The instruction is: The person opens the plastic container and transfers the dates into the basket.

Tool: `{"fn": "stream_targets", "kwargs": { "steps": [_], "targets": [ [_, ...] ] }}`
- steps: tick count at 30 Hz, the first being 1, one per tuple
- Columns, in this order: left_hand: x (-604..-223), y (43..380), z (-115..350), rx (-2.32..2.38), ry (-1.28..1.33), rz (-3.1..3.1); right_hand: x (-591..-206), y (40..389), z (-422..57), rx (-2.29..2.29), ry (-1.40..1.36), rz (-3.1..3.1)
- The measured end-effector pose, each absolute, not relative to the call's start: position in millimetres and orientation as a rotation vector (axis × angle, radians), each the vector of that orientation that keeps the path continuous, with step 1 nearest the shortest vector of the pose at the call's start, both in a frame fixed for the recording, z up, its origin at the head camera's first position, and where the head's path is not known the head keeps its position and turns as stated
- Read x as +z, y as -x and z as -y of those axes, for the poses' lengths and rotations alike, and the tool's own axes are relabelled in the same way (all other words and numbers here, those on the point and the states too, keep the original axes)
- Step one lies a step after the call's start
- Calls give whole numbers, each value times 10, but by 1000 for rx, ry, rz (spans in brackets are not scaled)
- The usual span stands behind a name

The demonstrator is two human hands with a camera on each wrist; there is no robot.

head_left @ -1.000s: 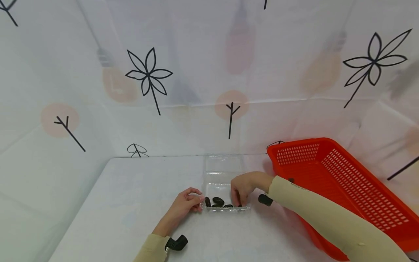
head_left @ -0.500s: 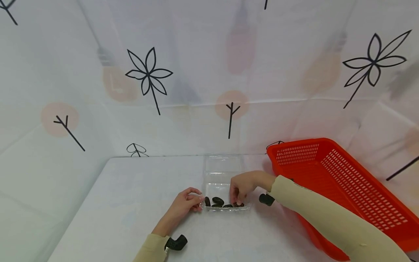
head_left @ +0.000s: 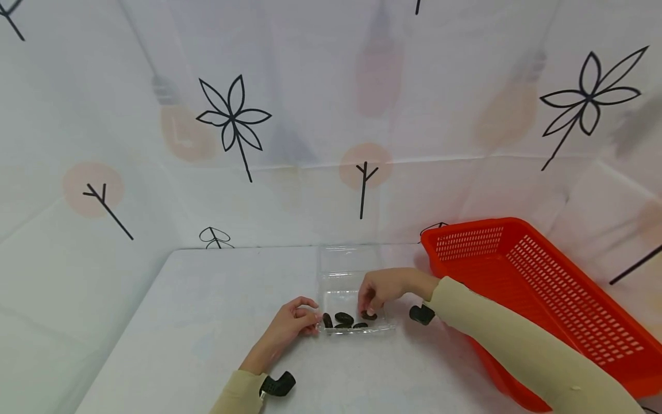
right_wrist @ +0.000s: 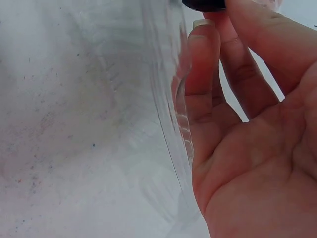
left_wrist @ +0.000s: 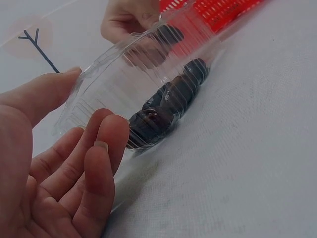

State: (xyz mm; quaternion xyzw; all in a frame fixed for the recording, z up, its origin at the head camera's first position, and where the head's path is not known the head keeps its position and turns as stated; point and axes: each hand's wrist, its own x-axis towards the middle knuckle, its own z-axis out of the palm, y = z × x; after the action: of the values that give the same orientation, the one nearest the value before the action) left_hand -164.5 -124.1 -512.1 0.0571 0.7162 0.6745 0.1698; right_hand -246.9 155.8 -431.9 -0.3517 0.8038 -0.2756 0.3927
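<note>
A clear plastic clamshell box [head_left: 338,299] lies with its lid [head_left: 349,259] folded back on the table. Several dark, glossy, oval date-like fruits [head_left: 343,317] rest along its near side. My left hand [head_left: 292,322] holds the box by its left edge; in the left wrist view the thumb sits at the rim and the fingertips [left_wrist: 111,134] lie against the outer wall. Over the box's right half, my right hand [head_left: 385,286] pinches one dark oval fruit [head_left: 369,315]. The right wrist view shows only the end of that fruit [right_wrist: 204,4] at the top edge.
A large red perforated plastic basket [head_left: 496,270] stands to the right, partly under the right forearm [head_left: 507,333]. The white table [head_left: 233,287] meets a patterned cloth backdrop [head_left: 310,201] at its far edge. Dark wrist-worn devices [head_left: 279,384] sit at both cuffs.
My right hand has lifted a fruit from the box's near right corner and shifted slightly left and away with it. The box has shifted slightly left; the left hand stays at its edge.
</note>
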Motion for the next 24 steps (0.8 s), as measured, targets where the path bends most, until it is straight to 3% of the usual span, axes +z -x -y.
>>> {"fn": "stream_targets", "kwargs": {
  "steps": [24],
  "targets": [
    [-5099, 1633, 1227, 1919, -146, -2050, -4187, 2402, -1731, -901, 820, -2034]
  ]
}}
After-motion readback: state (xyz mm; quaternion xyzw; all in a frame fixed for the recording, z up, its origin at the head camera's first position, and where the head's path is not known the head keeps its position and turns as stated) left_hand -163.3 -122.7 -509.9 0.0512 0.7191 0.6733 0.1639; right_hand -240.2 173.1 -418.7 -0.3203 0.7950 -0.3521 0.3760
